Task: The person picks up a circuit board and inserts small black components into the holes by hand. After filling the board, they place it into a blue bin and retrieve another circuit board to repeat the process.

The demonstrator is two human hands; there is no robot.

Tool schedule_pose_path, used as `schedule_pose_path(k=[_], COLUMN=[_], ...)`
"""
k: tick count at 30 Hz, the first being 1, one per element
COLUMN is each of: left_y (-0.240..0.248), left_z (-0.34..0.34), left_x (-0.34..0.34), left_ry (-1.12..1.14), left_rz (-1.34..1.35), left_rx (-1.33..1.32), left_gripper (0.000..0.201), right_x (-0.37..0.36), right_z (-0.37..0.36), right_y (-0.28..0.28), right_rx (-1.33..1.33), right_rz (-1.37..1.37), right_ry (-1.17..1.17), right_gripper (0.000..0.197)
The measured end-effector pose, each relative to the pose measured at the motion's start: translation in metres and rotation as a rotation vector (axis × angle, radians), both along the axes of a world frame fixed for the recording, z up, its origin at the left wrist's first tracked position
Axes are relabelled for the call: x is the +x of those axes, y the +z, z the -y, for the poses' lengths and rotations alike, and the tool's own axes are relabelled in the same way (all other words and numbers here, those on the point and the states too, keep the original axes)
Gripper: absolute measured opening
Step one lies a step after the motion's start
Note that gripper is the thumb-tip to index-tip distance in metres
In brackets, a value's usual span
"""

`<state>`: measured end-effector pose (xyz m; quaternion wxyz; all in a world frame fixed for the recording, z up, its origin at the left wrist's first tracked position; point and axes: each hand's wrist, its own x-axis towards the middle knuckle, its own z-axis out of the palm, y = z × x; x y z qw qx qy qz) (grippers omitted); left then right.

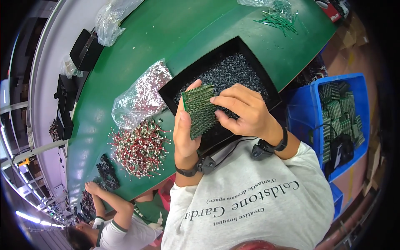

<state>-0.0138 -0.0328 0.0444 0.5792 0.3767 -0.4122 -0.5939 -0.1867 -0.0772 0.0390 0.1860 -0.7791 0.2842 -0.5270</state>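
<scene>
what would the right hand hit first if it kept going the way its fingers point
The right hand points left at the green circuit board held by the left hand. Its fingertips already look to be on the board, so that comes first.

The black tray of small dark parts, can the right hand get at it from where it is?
Probably yes: the right hand hovers directly over the black tray, fingertips on the green board, nothing between.

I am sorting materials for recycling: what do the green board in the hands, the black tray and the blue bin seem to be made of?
The green board looks like rigid circuit-board laminate, matte green, with rows of small metal-looking pins; the left hand holds it. The black tray seems thin moulded plastic, dull finish. The blue bin looks like hard plastic with a slight sheen.
</scene>
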Motion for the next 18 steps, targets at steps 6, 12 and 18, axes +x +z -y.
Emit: schedule_pose_path(k=[6, 12, 18], left_y=[-0.0008, 0.0008, 0.0034], left_z=[0.0005, 0.0018, 0.002], left_x=[0.0017, 0.0013, 0.0002], left_ry=[-0.022, -0.067, -0.104], left_rz=[-0.053, 0.006, 0.04], left_rx=[0.038, 0.017, 0.042], left_gripper=[0.079, 0.078, 0.082], right_x=[0.0021, 0.0002, 0.0027], right_z=[0.002, 0.0013, 0.0003], right_y=[-0.007, -0.0059, -0.0075], right_rx=[-0.061, -0.039, -0.022], right_rz=[-0.047, -0.042, -0.017], right_ry=[0.033, 0.067, 0.052], right_gripper=[0.032, 0.03, 0.028])
